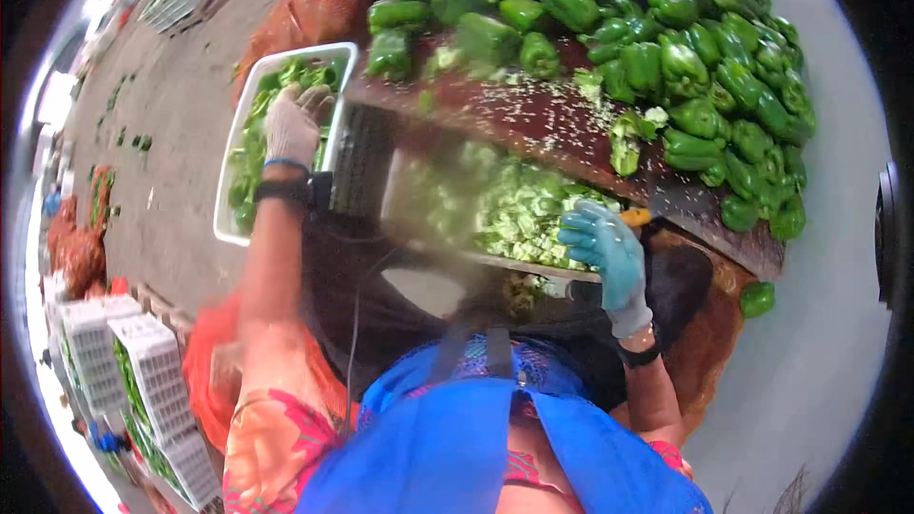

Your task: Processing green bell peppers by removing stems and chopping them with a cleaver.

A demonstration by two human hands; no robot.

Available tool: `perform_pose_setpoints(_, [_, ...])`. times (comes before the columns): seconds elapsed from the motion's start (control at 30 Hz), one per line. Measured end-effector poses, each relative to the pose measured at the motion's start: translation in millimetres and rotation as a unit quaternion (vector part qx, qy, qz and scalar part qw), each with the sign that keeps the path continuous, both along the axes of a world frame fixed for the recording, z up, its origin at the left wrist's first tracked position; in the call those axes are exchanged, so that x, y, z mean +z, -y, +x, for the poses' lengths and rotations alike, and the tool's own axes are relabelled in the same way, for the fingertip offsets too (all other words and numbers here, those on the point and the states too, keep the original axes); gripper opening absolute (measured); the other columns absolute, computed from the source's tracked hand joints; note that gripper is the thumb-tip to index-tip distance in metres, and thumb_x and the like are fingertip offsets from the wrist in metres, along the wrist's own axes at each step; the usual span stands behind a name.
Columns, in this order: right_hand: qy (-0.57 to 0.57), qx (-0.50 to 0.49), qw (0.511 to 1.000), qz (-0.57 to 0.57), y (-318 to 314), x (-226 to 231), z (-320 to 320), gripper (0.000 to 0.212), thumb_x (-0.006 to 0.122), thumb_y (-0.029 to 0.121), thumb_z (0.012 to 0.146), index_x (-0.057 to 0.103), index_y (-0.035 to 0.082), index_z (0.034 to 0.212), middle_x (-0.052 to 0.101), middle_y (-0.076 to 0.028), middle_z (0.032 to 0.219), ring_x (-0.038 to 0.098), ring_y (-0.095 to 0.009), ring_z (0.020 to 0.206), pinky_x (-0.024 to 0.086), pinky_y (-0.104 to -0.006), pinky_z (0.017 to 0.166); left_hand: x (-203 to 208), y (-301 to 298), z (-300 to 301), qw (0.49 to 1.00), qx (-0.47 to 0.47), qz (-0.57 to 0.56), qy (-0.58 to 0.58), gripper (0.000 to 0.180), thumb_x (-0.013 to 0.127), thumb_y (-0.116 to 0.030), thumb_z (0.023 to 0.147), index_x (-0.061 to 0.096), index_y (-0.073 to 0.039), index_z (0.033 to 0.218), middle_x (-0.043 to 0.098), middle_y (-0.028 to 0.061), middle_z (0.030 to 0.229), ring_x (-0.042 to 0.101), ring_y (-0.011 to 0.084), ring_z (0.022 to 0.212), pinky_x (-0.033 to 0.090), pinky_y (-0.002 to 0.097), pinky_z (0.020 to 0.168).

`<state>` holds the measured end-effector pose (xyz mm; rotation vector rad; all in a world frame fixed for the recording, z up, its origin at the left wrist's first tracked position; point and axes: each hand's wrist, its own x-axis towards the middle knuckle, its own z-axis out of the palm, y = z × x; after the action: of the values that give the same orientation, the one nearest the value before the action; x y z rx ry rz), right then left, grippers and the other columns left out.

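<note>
My left hand [293,128], in a whitish knit glove, is over a white plastic crate [223,192] of green pepper pieces [249,148]. Its fingers look apart, though slightly blurred, and I see nothing held in them. My right hand [611,252], in a teal-and-grey glove, is closed around a knife [636,217] with a yellow-orange handle. It hovers at the right end of a bin of pale green pepper cores and scraps [524,214]. A grey blade seems to reach right from the handle over the board [562,138].
Whole green peppers [685,67] are heaped along the far and right side of the seed-strewn board. A cut pepper [625,143] lies before them, and one loose pepper [757,300] sits beyond the board's right edge. Orange mesh sacks [300,19] stand behind; white crates [152,371] are stacked at left.
</note>
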<state>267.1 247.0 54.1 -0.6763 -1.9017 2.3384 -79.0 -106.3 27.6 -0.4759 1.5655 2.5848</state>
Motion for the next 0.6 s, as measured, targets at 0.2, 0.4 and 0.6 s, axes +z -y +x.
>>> perform_pose_setpoints(0.2, [0.004,0.064,0.997,0.031,-17.6,-9.2,13.3,0.032,0.046,0.019,0.103,0.06,0.002,0.127,0.067,-0.009,0.12,0.066,-0.018,0.104,0.052,-0.0325,0.09,27.9,-145.1,90.5,0.929,-0.268,-0.203,-0.155,0.018,0.061,-0.02,0.095,0.069,-0.004,0.096,0.065,0.0028,0.084,0.061,0.0091,0.074,0.049,0.0246,0.065])
perform_pose_setpoints(0.4, [0.024,0.131,0.989,0.056,-32.1,8.1,13.4,0.034,0.047,0.023,0.104,0.064,-0.001,0.12,0.069,-0.008,0.11,0.066,-0.015,0.097,0.053,-0.0331,0.089,-12.1,-252.2,150.3,0.81,-0.412,-0.356,-0.219,0.056,0.07,-0.033,0.083,0.058,-0.001,0.129,0.066,0.0209,0.119,0.067,0.0265,0.103,0.052,0.0379,0.088])
perform_pose_setpoints(0.6, [0.031,0.114,0.993,0.027,-45.1,31.0,29.7,0.031,0.045,0.016,0.105,0.06,-0.001,0.127,0.067,-0.009,0.116,0.065,-0.017,0.104,0.054,-0.0317,0.091,-3.5,-336.6,190.4,0.691,-0.494,-0.47,-0.24,0.081,0.072,-0.03,0.08,0.035,-0.004,0.148,0.052,0.0277,0.138,0.06,0.0398,0.118,0.047,0.0459,0.098])
